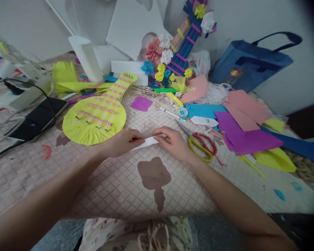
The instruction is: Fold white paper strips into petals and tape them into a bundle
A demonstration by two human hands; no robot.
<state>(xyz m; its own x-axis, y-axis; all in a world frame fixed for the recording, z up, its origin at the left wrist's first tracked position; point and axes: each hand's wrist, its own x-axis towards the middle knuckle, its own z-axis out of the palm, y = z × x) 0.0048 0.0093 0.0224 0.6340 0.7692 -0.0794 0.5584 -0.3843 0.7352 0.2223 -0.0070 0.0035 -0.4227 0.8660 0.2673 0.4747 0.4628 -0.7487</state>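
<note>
Between my two hands a white paper strip (147, 142) is stretched just above the table. My left hand (124, 142) pinches its left part, with fingertips closed. At the other end my right hand (172, 142) pinches the strip between thumb and fingers. A yellow paper lute (95, 120) with pink bars and white strings lies beside my left hand. Close to my right wrist rest scissors (198, 142) with one red and one yellow handle, their blades pointing up and left.
Purple, pink, yellow and blue paper (244, 134) is piled on the right. A flower-covered blue paper guitar (181, 57) leans at the back near a blue bag (251, 66). A phone (39, 116) and power strip (19, 96) with cables occupy the left of the table (115, 188).
</note>
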